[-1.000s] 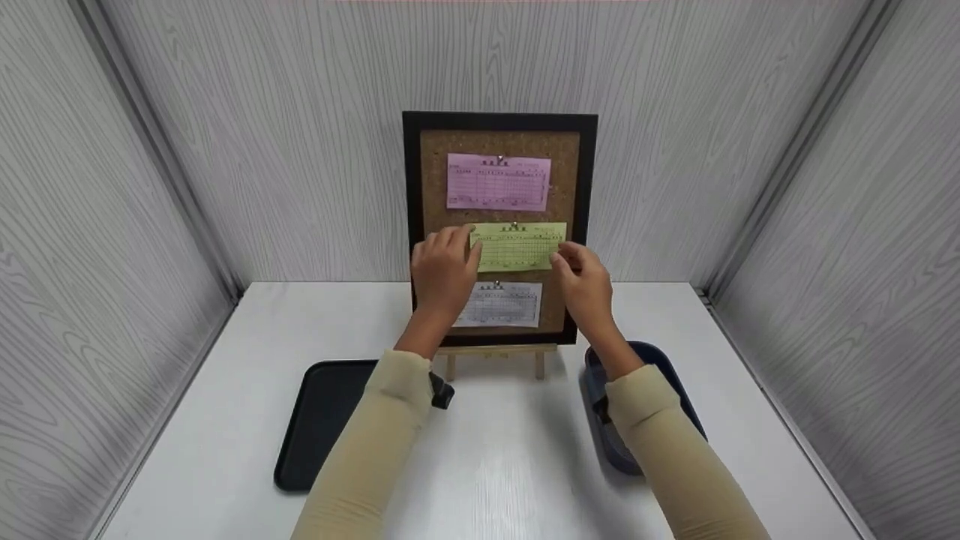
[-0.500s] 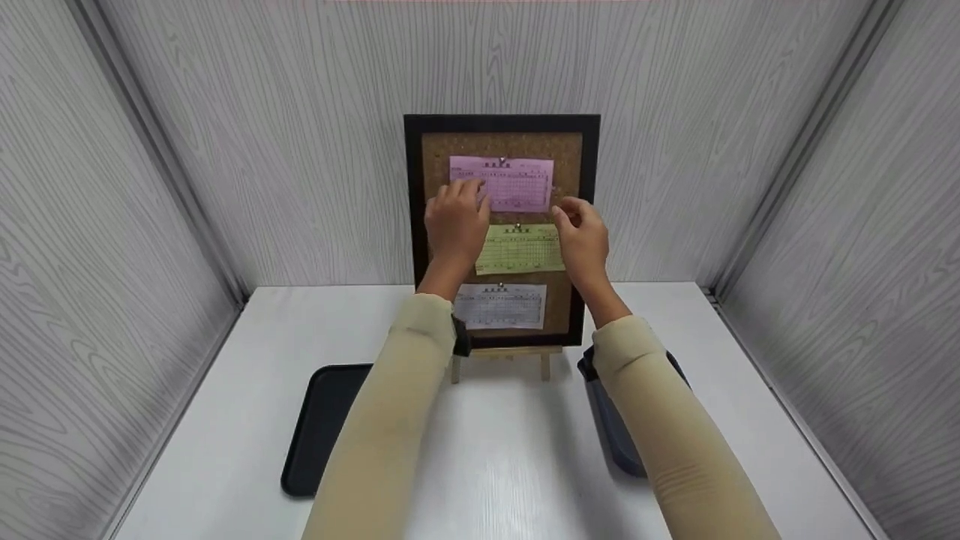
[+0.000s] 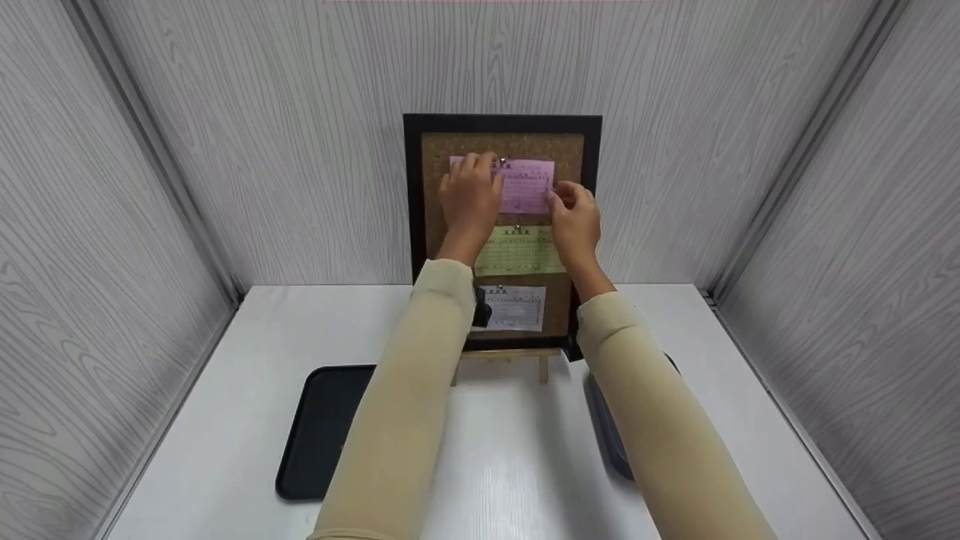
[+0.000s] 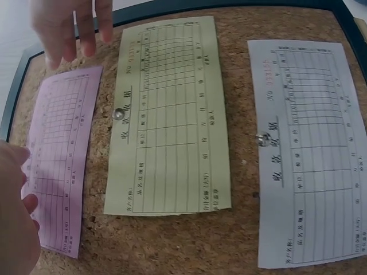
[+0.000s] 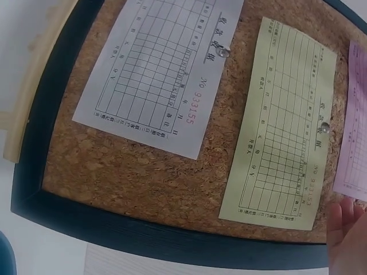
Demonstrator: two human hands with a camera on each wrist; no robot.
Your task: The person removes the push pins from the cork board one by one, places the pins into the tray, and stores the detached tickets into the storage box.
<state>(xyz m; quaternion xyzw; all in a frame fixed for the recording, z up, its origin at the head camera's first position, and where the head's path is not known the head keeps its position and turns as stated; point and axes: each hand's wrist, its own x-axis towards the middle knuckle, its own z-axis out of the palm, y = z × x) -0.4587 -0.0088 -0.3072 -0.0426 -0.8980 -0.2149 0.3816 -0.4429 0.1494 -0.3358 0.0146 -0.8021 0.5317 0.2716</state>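
A framed corkboard leans on a small wooden easel, with three printed receipt slips pinned on it. At the top, the pink slip is partly covered by my left hand, whose fingers lie over its left part. My right hand has its fingertips right at the slip's right edge. The yellow-green slip is in the middle, held by a clear push pin. Lowest hangs the white slip, its own pin at the top edge; my left wrist hides some of it in the head view.
A black tray lies on the white table at the left. On the right, a dark blue bin is mostly covered by my right forearm. Grey wood-grain panels enclose the back and sides.
Both hands have moved up from the yellow-green slip to the pink slip. The left fingers now overlap the pink slip, and the right fingertips have come to its edge.
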